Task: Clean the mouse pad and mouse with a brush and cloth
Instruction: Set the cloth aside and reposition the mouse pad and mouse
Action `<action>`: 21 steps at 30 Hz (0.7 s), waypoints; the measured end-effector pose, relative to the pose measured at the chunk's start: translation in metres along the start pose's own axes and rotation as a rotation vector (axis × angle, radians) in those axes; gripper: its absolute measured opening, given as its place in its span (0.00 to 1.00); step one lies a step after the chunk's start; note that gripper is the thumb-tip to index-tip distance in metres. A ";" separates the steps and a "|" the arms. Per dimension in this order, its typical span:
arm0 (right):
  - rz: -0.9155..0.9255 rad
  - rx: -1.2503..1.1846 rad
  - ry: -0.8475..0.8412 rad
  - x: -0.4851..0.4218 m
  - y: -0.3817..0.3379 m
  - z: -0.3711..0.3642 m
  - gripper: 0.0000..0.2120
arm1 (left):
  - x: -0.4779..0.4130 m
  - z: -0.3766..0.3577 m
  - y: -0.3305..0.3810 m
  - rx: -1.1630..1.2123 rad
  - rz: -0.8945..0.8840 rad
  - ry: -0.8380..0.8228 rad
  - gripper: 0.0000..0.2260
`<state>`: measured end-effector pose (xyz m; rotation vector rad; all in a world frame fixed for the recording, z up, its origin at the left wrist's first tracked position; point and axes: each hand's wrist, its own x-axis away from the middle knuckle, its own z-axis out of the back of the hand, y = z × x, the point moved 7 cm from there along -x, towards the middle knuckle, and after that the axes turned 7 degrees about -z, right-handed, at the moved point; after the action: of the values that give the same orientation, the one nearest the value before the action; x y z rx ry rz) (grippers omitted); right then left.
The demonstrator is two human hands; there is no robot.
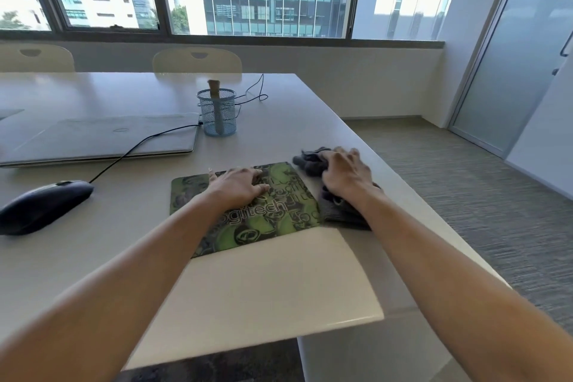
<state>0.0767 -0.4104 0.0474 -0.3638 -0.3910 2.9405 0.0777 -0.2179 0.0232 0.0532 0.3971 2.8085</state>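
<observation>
The pale counter (279, 282) filled the lower frame, running up to the windows at the top. A closed grey laptop (102, 139) lay at centre left. Just below centre sat the green patterned mouse pad (248, 232), and there was the left hand (238, 187) pressed flat on it, fingers (260, 175) spread open, gripping nothing. Right beside the pad's right edge lay the dark grey cloth (338, 211), with the right hand (345, 175) down on top of it, fingers curled into the fabric. At the far left rested the black wired mouse (43, 205), well apart from the pad. Up at centre stood the blue mesh cup (217, 113), the brush (214, 88) upright inside it.
</observation>
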 end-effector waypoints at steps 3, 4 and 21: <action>-0.202 0.068 0.015 -0.010 0.054 0.012 0.20 | 0.001 -0.002 0.002 -0.004 -0.009 0.008 0.23; -0.279 0.099 0.025 -0.012 0.073 0.018 0.20 | 0.001 -0.002 0.002 -0.001 -0.017 0.008 0.23; 0.016 -0.346 0.158 -0.003 -0.074 0.050 0.24 | -0.003 0.039 0.014 0.794 -0.123 0.135 0.12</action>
<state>0.0750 -0.3521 0.1155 -0.6375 -0.8790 2.8264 0.0793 -0.2209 0.0644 0.0092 1.4570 2.3637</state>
